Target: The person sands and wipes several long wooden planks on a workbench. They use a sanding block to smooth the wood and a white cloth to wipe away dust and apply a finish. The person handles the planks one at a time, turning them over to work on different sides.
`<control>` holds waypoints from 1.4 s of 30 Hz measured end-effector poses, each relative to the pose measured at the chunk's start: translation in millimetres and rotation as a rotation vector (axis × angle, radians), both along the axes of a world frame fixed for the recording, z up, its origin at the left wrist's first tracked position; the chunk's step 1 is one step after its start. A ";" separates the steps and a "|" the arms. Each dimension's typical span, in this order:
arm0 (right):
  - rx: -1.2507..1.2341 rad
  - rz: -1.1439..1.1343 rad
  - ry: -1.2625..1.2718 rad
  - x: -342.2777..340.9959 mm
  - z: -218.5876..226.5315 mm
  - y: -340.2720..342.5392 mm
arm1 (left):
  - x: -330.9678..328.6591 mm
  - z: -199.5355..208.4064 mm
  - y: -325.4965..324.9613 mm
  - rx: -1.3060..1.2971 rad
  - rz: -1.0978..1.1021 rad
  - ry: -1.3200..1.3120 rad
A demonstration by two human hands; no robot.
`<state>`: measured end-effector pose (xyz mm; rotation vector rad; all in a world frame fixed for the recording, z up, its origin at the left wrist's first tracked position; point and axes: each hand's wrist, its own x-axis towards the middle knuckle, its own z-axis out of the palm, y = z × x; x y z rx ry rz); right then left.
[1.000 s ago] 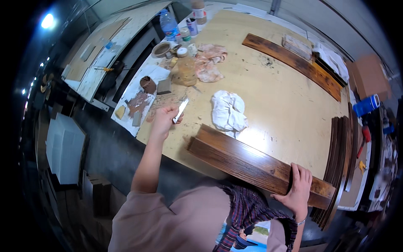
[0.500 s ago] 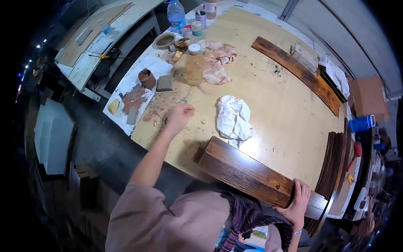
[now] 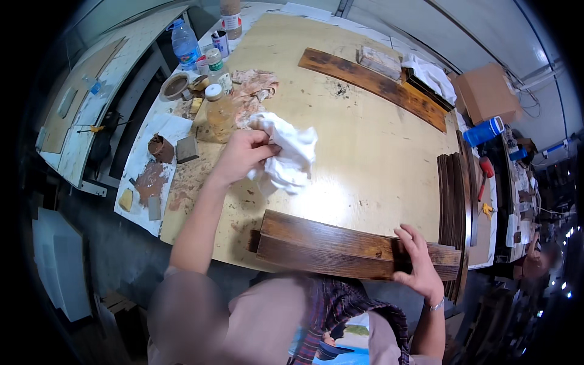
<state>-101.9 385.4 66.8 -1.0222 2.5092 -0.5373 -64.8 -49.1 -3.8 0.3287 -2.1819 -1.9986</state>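
A crumpled white cloth (image 3: 289, 155) hangs from my left hand (image 3: 240, 157), pinched between thumb and fingers above the tabletop. Close to my body lies a dark brown stained wooden piece (image 3: 322, 243) with visible grain, along the front edge of the table. My right hand (image 3: 421, 271) is at its right end, thumb and fingers spread apart; whether the fingertips touch the wood I cannot tell. Beyond the cloth are a jar of yellowish liquid (image 3: 220, 112) with a white lid and a brown-stained rag (image 3: 254, 85).
The pale table (image 3: 365, 164) bears a long stained board (image 3: 377, 88) at the back and stacked dark strips (image 3: 451, 194) at right. On the left are a brown-crusted cup (image 3: 160, 148), a grey block (image 3: 187, 149) and a water bottle (image 3: 184, 45). A red-headed hammer (image 3: 485, 170) lies far right.
My left hand has taken hold of the white cloth and lifted it off the table. My right hand has loosened from the wooden piece, its fingers now spread. The view has turned rightward.
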 end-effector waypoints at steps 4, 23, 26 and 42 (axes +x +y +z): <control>-0.087 -0.001 0.005 -22.4 10.7 -54.5 | 2.6 -4.1 10.8 0.114 0.058 0.070; -0.584 -0.043 -0.733 -79.3 -43.3 -245.8 | 47.9 -27.9 -13.8 0.356 0.266 0.191; -0.538 0.137 -0.318 -57.9 -57.1 -277.6 | 43.2 -15.4 -9.5 0.464 0.172 0.168; -0.465 0.014 -1.141 -97.5 -71.5 -341.9 | 43.7 -68.7 0.2 0.050 0.201 0.007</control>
